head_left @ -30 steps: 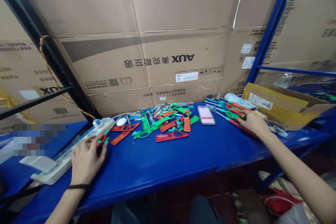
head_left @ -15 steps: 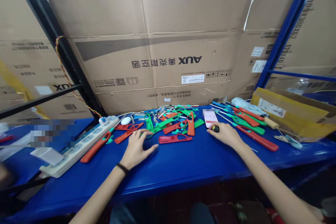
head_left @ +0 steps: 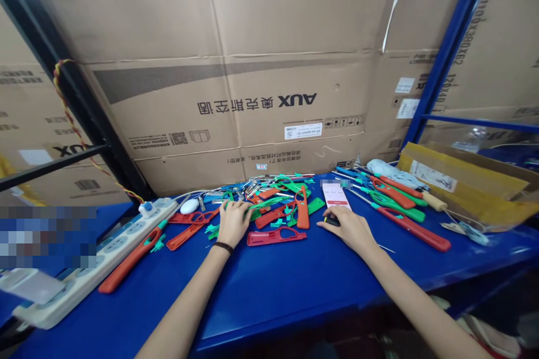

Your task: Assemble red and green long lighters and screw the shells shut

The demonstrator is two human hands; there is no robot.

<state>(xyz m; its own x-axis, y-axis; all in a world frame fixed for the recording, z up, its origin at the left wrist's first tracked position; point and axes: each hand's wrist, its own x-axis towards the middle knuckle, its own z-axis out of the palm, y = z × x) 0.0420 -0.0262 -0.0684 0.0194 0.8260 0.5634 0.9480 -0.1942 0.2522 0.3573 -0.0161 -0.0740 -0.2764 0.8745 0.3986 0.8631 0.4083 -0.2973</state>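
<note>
My left hand (head_left: 233, 224) reaches into the pile, its fingers bent forward and a little apart over green lighter casing pieces (head_left: 273, 202); the fingertips are partly hidden. My right hand (head_left: 351, 229) is closed round a screwdriver (head_left: 332, 221) with a black-and-yellow handle. Its thin shaft comes out under the wrist. Just beyond that hand lies a phone (head_left: 336, 195) with a lit screen. Between the hands lie a red casing half (head_left: 275, 238), an orange one (head_left: 302, 207) and loose small green parts. Red and orange casing pieces (head_left: 187, 235) lie left of my left hand.
A white power strip (head_left: 109, 247) runs along the left, an orange lighter (head_left: 130, 263) beside it. Several long-necked lighters (head_left: 415, 227) lie at the right near a yellow-taped box (head_left: 458, 185). Cardboard (head_left: 252, 101) stands behind the blue table (head_left: 273, 291).
My left hand has moved right and farther into the pile, its spread fingers drawing in. My right hand has shifted left and slightly nearer with the screwdriver. The view has turned slightly.
</note>
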